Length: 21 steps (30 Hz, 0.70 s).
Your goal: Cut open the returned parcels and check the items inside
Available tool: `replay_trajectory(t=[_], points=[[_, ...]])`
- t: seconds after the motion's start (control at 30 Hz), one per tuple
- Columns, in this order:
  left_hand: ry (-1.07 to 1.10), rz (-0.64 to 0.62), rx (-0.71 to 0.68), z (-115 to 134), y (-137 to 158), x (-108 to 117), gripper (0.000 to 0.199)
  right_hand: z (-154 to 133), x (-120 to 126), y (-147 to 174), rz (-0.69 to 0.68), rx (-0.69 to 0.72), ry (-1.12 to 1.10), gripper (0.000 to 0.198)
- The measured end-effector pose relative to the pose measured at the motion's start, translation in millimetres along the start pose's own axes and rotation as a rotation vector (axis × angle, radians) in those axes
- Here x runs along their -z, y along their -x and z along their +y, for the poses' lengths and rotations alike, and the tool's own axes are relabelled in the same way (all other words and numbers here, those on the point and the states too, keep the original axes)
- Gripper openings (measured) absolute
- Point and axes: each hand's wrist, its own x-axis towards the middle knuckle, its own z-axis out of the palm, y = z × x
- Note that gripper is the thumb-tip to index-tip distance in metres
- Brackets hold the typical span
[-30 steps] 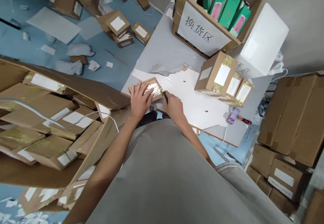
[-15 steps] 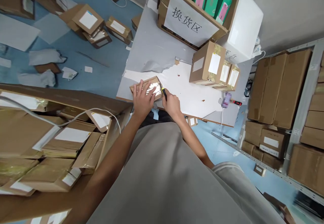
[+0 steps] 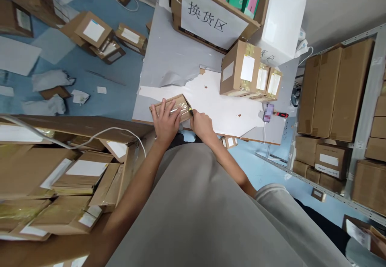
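A small flat cardboard box [image 3: 183, 105] with shiny clear tape lies near the table's front left edge. My left hand [image 3: 165, 123] rests on top of it, fingers spread across the left and middle part. In a closed grip, my right hand [image 3: 202, 125] holds a yellow-and-black utility knife [image 3: 190, 110] at the box's right end. The blade side points up along that edge; whether it is in the cardboard I cannot tell. Most of the knife handle is hidden by my fingers.
Taped cartons [image 3: 241, 68] stand right on the table [image 3: 169, 58], before a large labelled carton [image 3: 211, 17] of green boxes and a white box [image 3: 285, 21]. A red-and-black handle [image 3: 281, 115] lies near the right edge. A deep parcel-filled carton [image 3: 99, 128] adjoins at left; shelving [image 3: 362, 130] stands right.
The view has shifted, so the table and box appear slightly further left. Less of the knife handle shows above my right hand. My left hand has stayed on the box.
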Motion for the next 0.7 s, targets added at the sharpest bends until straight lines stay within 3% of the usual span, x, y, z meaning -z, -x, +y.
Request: replay_trajectory(t=[0.13,0.2,0.27,0.33,0.43,0.5,0.57,0.63,0.7], points=[[-0.032,-0.098,-0.096,34,0,-19,0.032,55,-9,10,-0.041,-0.005,-0.082,0.034],[-0.008,-0.151,-0.154,52,-3,-31,0.034,89,-16,9,-0.062,-0.007,-0.214,0.028],[0.016,-0.112,-0.152,63,-9,-41,0.037,126,-23,3,-0.094,-0.004,-0.409,0.025],[0.008,0.054,-0.034,58,-18,-46,0.046,164,-30,-4,-0.117,-0.024,-0.573,0.024],[-0.034,0.297,0.324,28,-37,-49,0.067,220,-39,-12,-0.103,-0.123,-0.680,0.021],[-0.039,0.285,0.608,4,-50,-53,0.084,251,-44,-16,-0.062,-0.172,-0.767,0.022],[0.035,0.166,0.802,-11,-61,-62,0.090,272,-47,-20,0.013,-0.161,-0.891,0.025],[0.141,0.081,0.867,-15,-66,-74,0.079,282,-47,-28,0.095,-0.104,-0.993,0.030],[0.210,0.087,0.817,-11,-67,-86,0.061,282,-44,-40,0.141,-0.056,-1.034,0.035]])
